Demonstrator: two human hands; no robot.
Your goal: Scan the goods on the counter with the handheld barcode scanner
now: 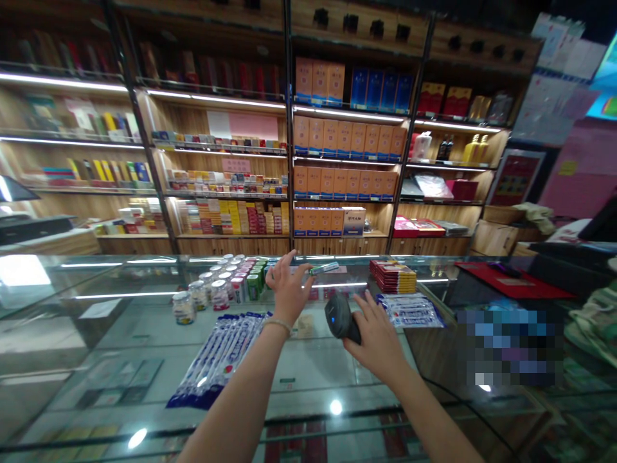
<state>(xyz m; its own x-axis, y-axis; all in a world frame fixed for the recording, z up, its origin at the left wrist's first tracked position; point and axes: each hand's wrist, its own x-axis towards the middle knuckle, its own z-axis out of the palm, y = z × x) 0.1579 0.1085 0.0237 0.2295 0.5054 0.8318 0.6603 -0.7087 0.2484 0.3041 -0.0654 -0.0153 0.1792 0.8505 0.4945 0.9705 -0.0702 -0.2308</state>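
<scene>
My left hand (289,289) is raised over the glass counter, pinching a slim green-and-white pack (325,267) between thumb and fingertips; its exact kind is too small to tell. In my right hand (378,337) is a dark barcode scanner (338,315) with a small blue light on its head. The scanner is just right of my left hand and below the pack. Small jars with white lids (184,307) and green containers (253,284) stand in rows beyond and left of my left hand. Long blue-and-white packets (222,357) lie fanned out beside my left forearm.
The glass counter (332,379) spans the front. Red-and-yellow boxes (393,276) are stacked near more blue-and-white packets (409,310) at the right. A red mat (513,281) lies farther right. Behind, lit wooden shelves hold orange boxes (344,183). A dark cable (463,405) crosses the right side.
</scene>
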